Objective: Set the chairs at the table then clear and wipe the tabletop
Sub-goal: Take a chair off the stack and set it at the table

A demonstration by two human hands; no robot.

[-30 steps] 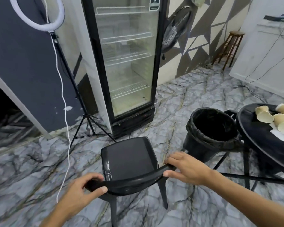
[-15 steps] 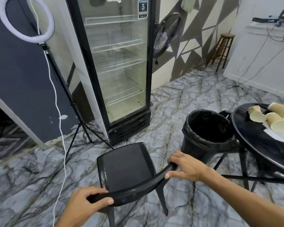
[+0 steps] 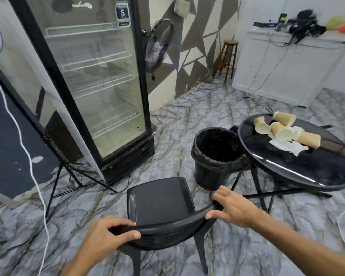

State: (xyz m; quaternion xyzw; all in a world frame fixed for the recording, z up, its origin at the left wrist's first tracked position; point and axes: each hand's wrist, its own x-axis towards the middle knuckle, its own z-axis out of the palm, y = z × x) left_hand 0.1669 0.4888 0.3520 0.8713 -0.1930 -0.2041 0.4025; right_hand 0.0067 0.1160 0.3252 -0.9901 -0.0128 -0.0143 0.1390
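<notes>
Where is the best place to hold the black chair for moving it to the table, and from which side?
Grip the curved top rail of the black chair backrest, from behind, one hand near each end. The rail is thin enough to wrap, and the seat faces away. The left hand and right hand already hold it this way.

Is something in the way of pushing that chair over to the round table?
Yes. The black bin stands on the floor between the chair and the table, touching or nearly touching the table's near-left edge.

Probably a small café: an empty glass-door display fridge (image 3: 96, 84) at ten o'clock, a round table (image 3: 299, 166) with paper cups (image 3: 283, 128) at two o'clock.
</notes>
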